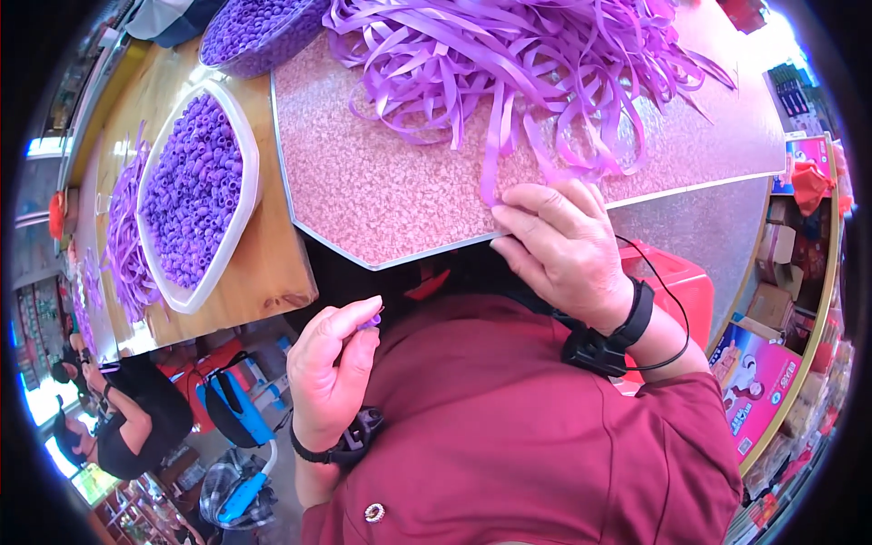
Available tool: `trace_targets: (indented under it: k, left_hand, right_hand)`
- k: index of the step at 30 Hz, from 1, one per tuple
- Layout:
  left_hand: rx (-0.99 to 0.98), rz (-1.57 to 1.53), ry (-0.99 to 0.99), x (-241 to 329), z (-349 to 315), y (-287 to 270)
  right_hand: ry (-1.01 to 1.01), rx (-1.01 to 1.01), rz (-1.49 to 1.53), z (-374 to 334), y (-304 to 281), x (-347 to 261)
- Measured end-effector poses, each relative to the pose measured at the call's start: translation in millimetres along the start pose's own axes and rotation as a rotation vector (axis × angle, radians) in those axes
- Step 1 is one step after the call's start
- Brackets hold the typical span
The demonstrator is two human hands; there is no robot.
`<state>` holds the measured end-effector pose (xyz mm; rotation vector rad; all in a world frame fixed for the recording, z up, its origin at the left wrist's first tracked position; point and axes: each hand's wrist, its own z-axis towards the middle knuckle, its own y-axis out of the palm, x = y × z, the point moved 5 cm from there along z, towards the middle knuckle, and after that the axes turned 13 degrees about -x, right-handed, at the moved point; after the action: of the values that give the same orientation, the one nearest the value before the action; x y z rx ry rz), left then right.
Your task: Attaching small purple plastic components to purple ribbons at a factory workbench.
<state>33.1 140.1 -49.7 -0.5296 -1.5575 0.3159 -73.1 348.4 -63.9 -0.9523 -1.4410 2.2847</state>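
Note:
My left hand [329,368] is held low in front of my maroon shirt, its thumb and forefinger pinching a small purple bead [369,322]. At the table's near edge, my right hand [565,243] has its fingers curled together at the end of a flat purple ribbon [491,163]. That ribbon runs back into a large tangled heap of purple ribbons [509,45] on the pink speckled tabletop [391,200]. To the left, a white tub [250,182] holds many purple beads [193,182]. The right fingertips partly cover the ribbon's tip.
Another container of purple beads [263,32] stands at the far left. More ribbons [132,236] lie beside the white tub on the wooden table [272,282]. A red stool [668,282] is under the table at right. Shelves with boxes [772,245] line the right; another person [136,418] sits at left.

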Motion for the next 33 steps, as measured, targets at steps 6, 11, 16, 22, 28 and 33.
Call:
trace_targets:
  k: [6, 11, 16, 22, 28, 33]
  left_hand:
    - [-0.026, -0.022, -0.007, 9.9, -0.8, 12.6]
    - [0.000, -0.064, -0.010, 14.4, 0.0, 20.1]
    - [0.072, -0.310, -0.077, 18.7, -10.4, 22.4]
    - [0.112, -0.520, 0.051, 25.8, -15.7, 19.2]
    - [-0.177, -1.003, 0.085, 37.4, -3.5, 31.4]
    - [-0.188, -1.073, -0.067, 19.7, -15.4, 32.0]
  right_hand:
    - [-0.145, 0.038, 0.100, -5.8, 6.2, -4.3]
    - [-0.176, 0.085, 0.214, -6.5, 9.8, -8.1]
    - [-0.147, -0.025, 0.923, -2.4, 6.8, -28.5]
    - [0.056, -0.332, 2.128, -0.4, 15.5, -53.5]
    - [0.051, -0.184, 2.209, 2.4, 9.5, -49.2]
    - [0.054, -0.142, 2.182, 3.4, 13.7, -45.1]
